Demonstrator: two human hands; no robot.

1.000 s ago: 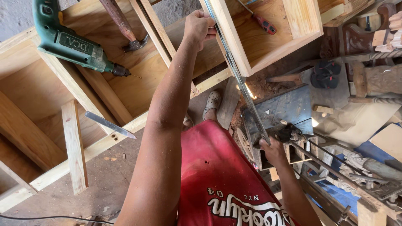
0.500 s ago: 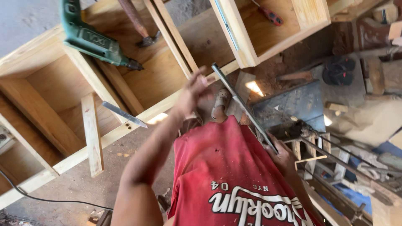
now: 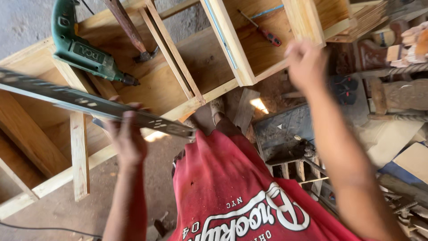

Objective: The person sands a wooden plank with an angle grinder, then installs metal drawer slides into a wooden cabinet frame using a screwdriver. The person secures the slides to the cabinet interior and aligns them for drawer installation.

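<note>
Wooden cabinet frame (image 3: 232,49) holding green drill (image 3: 84,53)

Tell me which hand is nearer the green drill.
Left. The left hand, gripping a long metal rail, sits just below the green drill. The right hand is raised far across, by the wooden frame.

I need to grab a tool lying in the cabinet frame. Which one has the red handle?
The screwdriver, lying in the upper right compartment; the drill is green and the hammer has a brown wooden handle.
</note>
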